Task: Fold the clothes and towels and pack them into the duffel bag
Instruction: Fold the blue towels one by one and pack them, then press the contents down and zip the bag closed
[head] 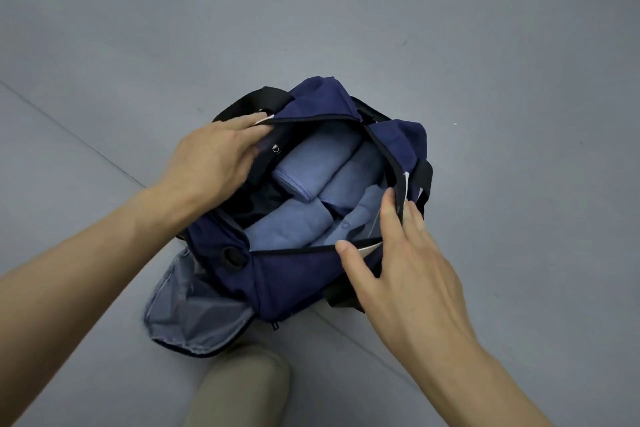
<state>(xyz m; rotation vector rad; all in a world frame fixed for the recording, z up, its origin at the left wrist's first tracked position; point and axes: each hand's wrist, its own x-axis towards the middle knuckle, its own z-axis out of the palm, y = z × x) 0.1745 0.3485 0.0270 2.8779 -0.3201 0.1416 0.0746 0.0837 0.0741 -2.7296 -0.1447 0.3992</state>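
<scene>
My left grip (214, 156) is pinching the bag (298, 274) by its rim, fingers over the edge and thumb beneath. My right grip (398, 253) is lying released, straight fingers touching the opposite rim and thumb resting on the zip edge. Between the two grips, inside the opening, the folded blue towels (311, 163) are sitting packed close together. They are looking soft and light and the bag's sides limp, so I am judging the firmer zip edge the best hold. Under everything the grey floor (519, 45) is carrying the bag.
</scene>
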